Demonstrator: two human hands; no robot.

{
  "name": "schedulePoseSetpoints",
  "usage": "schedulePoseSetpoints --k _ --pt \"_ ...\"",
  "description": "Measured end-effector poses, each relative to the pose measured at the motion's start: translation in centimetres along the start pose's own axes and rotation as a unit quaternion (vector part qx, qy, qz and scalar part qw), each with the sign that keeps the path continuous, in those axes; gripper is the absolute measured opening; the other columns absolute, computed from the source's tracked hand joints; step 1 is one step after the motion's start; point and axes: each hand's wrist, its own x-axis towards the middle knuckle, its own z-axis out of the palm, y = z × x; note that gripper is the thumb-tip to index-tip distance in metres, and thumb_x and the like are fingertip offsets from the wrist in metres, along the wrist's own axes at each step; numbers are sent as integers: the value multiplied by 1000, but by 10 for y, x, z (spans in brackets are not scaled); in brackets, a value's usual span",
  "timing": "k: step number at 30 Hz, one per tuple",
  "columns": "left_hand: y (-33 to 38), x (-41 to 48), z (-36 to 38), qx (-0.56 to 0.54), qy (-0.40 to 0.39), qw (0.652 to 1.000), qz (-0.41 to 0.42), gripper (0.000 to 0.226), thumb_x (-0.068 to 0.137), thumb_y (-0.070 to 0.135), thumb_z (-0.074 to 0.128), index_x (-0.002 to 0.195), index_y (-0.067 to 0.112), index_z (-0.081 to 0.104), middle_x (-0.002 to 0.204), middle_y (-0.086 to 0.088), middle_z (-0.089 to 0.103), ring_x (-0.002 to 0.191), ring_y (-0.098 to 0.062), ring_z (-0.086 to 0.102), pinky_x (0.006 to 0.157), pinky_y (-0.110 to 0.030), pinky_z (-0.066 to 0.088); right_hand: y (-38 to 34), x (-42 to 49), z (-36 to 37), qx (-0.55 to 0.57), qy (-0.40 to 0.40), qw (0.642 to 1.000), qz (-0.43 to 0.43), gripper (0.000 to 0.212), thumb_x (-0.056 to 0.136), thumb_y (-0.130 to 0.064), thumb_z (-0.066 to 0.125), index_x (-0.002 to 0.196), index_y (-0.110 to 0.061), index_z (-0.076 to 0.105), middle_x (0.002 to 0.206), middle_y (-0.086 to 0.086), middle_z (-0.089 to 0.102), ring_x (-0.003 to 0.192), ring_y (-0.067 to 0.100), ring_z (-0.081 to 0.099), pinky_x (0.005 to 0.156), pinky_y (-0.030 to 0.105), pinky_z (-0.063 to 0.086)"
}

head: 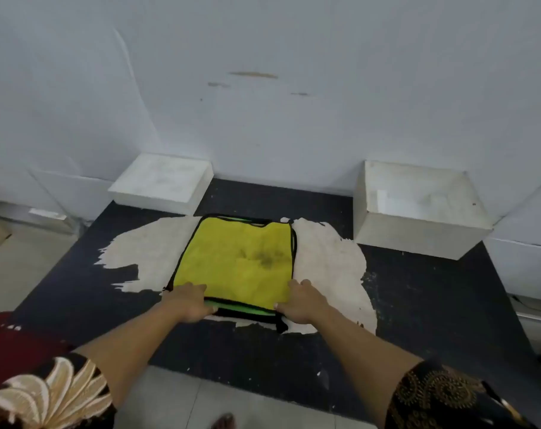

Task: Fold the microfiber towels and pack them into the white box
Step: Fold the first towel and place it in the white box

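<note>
a: nearest the camera, patterned sleeves (46, 394) are reaching out. the left hand (190, 301) and right hand (300, 300) are holding the near corners of a yellow microfiber towel (238, 258), fingers pressed together on top, thumbs seemingly pinching the green-lined edge.

b: where is the towel lying?

a: flat on the worn black table (417, 305), well apart from the open white box (417, 230) sitting far right by the wall. a shallow white box (160, 184) is sitting far left.

b: what is threatening the fold?

a: uneven lifting, probably. one hand rising faster is likely skewing the layers, and a crooked fold is risking bunching in the box.
</note>
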Motion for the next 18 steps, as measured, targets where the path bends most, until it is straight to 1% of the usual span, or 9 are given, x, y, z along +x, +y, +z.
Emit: schedulePoseSetpoints --k 4,6,9,14,18 --pt "-10 -1 13 -29 24 999 24 76 93 58 48 154 23 20 158 -10 23 142 -31 28 113 -45 31 -7 1 14 13 45 999 1 68 92 -51 57 148 -19 34 143 14 32 130 36 40 103 45 42" --pt "-15 1 16 -31 48 998 31 72 94 54 48 154 24 20 159 -11 17 144 -31 24 114 -45 29 -12 2 22 15 52 999 6 62 92 -49 58 144 -20 40 143 13 33 128 37 41 102 45 43" --pt "-22 6 13 -41 79 995 36 72 94 51 50 154 25 19 160 -10 14 144 -31 23 114 -47 29 -18 5 25 11 48 999 17 58 93 -49 57 139 -17 45 140 13 34 126 37 42 101 46 44" --pt "-34 21 9 -45 69 996 44 75 93 52 51 154 25 17 161 -11 10 145 -32 21 114 -49 28 -28 9 29 39 60 996 48 50 91 -47 56 129 -15 51 137 13 36 123 36 43 100 45 44" --pt "-39 40 -2 -81 66 993 50 76 92 48 54 154 23 18 161 -10 7 144 -34 22 113 -47 30 -35 17 32 60 77 993 73 52 91 -48 56 132 -15 53 137 13 36 122 35 45 101 45 44"
